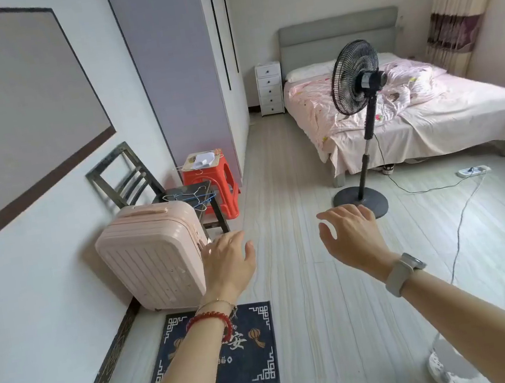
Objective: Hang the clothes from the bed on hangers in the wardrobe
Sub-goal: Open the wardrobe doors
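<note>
The bed (pixel 448 118) stands at the far right with pink bedding (pixel 399 89) crumpled on it; I cannot pick out separate clothes there. The wardrobe (pixel 182 71) with its doors shut lines the left wall. Wire hangers (pixel 190 198) lie on a dark chair (pixel 133 182) beside it. My left hand (pixel 227 263) and my right hand (pixel 353 235) are stretched out in front of me over the floor, fingers relaxed, holding nothing.
A standing fan (pixel 355 79) is in front of the bed, its cable (pixel 462 213) running across the floor to a power strip (pixel 473 171). A pink suitcase (pixel 153 257), a red stool (pixel 210 181), a white nightstand (pixel 269 88) and a dark mat (pixel 234 349) are on the left.
</note>
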`<state>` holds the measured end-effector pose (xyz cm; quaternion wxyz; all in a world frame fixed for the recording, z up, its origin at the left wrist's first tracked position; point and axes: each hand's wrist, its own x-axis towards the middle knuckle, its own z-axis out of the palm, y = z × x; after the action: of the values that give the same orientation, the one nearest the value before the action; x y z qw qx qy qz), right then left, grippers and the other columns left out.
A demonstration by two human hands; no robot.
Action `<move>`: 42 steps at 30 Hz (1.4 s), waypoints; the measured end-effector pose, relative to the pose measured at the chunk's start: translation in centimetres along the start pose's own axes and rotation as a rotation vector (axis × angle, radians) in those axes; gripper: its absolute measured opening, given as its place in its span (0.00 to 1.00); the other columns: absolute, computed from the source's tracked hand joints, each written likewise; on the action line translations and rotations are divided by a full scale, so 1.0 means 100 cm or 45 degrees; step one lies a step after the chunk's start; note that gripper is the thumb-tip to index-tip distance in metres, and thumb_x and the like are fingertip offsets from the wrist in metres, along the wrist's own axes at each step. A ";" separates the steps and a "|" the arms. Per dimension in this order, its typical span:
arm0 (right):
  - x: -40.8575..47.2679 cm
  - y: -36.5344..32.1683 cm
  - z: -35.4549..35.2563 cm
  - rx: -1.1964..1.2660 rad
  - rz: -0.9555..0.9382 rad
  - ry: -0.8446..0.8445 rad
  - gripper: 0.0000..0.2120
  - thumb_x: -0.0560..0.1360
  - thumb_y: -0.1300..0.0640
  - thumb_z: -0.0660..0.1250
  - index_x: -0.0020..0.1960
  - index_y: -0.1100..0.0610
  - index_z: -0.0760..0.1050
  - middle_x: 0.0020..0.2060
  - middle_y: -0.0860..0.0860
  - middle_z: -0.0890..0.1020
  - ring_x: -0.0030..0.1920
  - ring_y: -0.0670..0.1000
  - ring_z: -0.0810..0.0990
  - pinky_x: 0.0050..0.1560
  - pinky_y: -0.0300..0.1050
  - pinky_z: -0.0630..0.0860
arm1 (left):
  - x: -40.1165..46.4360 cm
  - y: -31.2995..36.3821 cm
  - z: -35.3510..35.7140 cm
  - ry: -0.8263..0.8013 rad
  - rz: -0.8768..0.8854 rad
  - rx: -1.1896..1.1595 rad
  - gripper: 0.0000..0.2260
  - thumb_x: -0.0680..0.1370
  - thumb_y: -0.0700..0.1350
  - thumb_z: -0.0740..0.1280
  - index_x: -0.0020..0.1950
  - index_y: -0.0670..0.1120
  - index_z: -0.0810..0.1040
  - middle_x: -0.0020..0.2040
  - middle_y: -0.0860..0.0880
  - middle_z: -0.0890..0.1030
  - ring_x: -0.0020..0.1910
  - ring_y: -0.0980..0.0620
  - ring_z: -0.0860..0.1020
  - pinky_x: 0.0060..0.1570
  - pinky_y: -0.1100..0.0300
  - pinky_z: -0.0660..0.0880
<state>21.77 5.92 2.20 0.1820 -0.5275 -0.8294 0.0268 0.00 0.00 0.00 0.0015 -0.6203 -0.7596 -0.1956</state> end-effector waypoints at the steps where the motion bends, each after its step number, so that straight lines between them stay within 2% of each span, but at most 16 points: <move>1: 0.020 0.001 0.011 0.010 0.005 -0.041 0.16 0.78 0.51 0.55 0.63 0.52 0.73 0.61 0.48 0.76 0.64 0.50 0.69 0.68 0.52 0.59 | 0.018 -0.008 0.006 -0.022 -0.016 -0.015 0.17 0.80 0.50 0.55 0.67 0.48 0.71 0.66 0.52 0.73 0.67 0.53 0.68 0.66 0.55 0.60; 5: 0.124 -0.002 0.048 0.067 -0.002 -0.148 0.17 0.79 0.51 0.53 0.66 0.52 0.69 0.64 0.48 0.73 0.65 0.50 0.68 0.64 0.45 0.61 | 0.117 -0.047 0.017 -0.018 -0.031 -0.013 0.14 0.80 0.48 0.56 0.62 0.45 0.74 0.61 0.50 0.76 0.60 0.50 0.73 0.59 0.56 0.66; 9: 0.225 -0.001 0.066 0.128 0.000 -0.144 0.17 0.79 0.52 0.53 0.66 0.53 0.69 0.64 0.48 0.73 0.66 0.49 0.67 0.63 0.45 0.62 | 0.226 -0.070 0.011 0.123 -0.008 -0.020 0.11 0.78 0.44 0.60 0.56 0.43 0.78 0.54 0.46 0.80 0.53 0.44 0.76 0.52 0.54 0.71; 13: 0.298 0.028 0.086 0.167 0.060 -0.145 0.17 0.79 0.53 0.53 0.66 0.54 0.70 0.64 0.48 0.74 0.66 0.50 0.67 0.63 0.46 0.62 | 0.318 -0.069 0.039 0.103 0.062 -0.022 0.14 0.76 0.46 0.59 0.54 0.41 0.79 0.52 0.44 0.81 0.51 0.42 0.79 0.50 0.53 0.73; 16: 0.355 0.072 0.105 0.164 0.120 -0.164 0.17 0.79 0.53 0.53 0.66 0.54 0.69 0.64 0.48 0.73 0.66 0.50 0.67 0.64 0.46 0.62 | 0.390 -0.052 0.082 -0.043 0.081 0.054 0.17 0.78 0.48 0.57 0.63 0.45 0.75 0.58 0.48 0.79 0.57 0.46 0.76 0.57 0.54 0.67; 19: 0.417 0.124 0.129 0.142 0.159 -0.220 0.17 0.79 0.53 0.53 0.67 0.53 0.69 0.65 0.48 0.72 0.67 0.50 0.65 0.65 0.48 0.61 | 0.459 -0.027 0.130 -0.155 0.102 0.142 0.18 0.79 0.50 0.56 0.69 0.49 0.68 0.67 0.52 0.71 0.66 0.51 0.68 0.65 0.53 0.58; 21: 0.463 0.161 0.143 0.132 0.183 -0.266 0.18 0.79 0.52 0.53 0.67 0.52 0.68 0.66 0.48 0.71 0.68 0.51 0.65 0.66 0.50 0.60 | 0.510 -0.008 0.161 -0.239 0.118 0.151 0.19 0.80 0.51 0.56 0.70 0.49 0.66 0.70 0.52 0.67 0.69 0.51 0.64 0.69 0.50 0.56; 23: 0.516 0.198 0.149 0.121 0.190 -0.324 0.18 0.79 0.52 0.52 0.67 0.52 0.67 0.67 0.49 0.70 0.68 0.52 0.64 0.67 0.51 0.60 | 0.572 0.012 0.183 -0.306 0.123 0.144 0.19 0.80 0.51 0.55 0.70 0.49 0.66 0.70 0.51 0.67 0.69 0.50 0.65 0.68 0.50 0.58; 25: 0.578 0.233 0.146 0.090 0.165 -0.338 0.16 0.79 0.53 0.52 0.63 0.54 0.71 0.64 0.51 0.73 0.65 0.54 0.66 0.64 0.50 0.62 | 0.642 0.032 0.195 -0.270 0.113 0.111 0.18 0.80 0.50 0.56 0.69 0.47 0.68 0.68 0.50 0.70 0.66 0.49 0.68 0.66 0.53 0.62; 28: 0.671 0.271 0.142 0.072 0.171 -0.287 0.11 0.77 0.56 0.52 0.47 0.57 0.73 0.51 0.53 0.77 0.58 0.57 0.70 0.56 0.50 0.64 | 0.734 0.063 0.202 -0.202 0.115 0.048 0.17 0.79 0.49 0.57 0.67 0.47 0.70 0.65 0.49 0.73 0.63 0.47 0.71 0.61 0.54 0.66; 31: 0.752 0.291 0.153 0.072 0.160 -0.317 0.11 0.77 0.57 0.52 0.47 0.58 0.73 0.51 0.53 0.77 0.57 0.57 0.70 0.56 0.51 0.64 | 0.803 0.073 0.214 -0.172 0.097 0.036 0.17 0.80 0.49 0.56 0.67 0.48 0.71 0.64 0.49 0.74 0.62 0.47 0.72 0.59 0.55 0.65; 34: 0.825 0.306 0.180 0.089 0.086 -0.356 0.09 0.76 0.57 0.52 0.38 0.56 0.64 0.48 0.53 0.77 0.55 0.57 0.71 0.55 0.51 0.65 | 0.867 0.053 0.238 -0.166 0.012 0.071 0.16 0.79 0.49 0.57 0.66 0.49 0.71 0.64 0.50 0.75 0.62 0.48 0.73 0.59 0.56 0.63; 37: 0.901 0.318 0.212 0.082 0.036 -0.356 0.14 0.76 0.57 0.53 0.32 0.52 0.58 0.44 0.53 0.74 0.53 0.57 0.72 0.54 0.51 0.67 | 0.935 0.020 0.270 -0.184 -0.076 0.029 0.16 0.79 0.48 0.58 0.65 0.47 0.72 0.63 0.48 0.75 0.61 0.47 0.73 0.59 0.55 0.67; 42: 1.053 0.334 0.258 0.081 -0.014 -0.366 0.11 0.76 0.57 0.52 0.34 0.54 0.60 0.40 0.52 0.72 0.53 0.58 0.72 0.51 0.50 0.66 | 1.081 -0.021 0.303 -0.123 -0.124 0.012 0.17 0.78 0.47 0.59 0.66 0.46 0.72 0.65 0.48 0.74 0.63 0.46 0.72 0.60 0.55 0.67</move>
<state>2.39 117.62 -0.92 0.0780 -0.5078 -0.8485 0.1273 -19.58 110.52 -2.09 -0.0418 -0.5912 -0.7890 -0.1617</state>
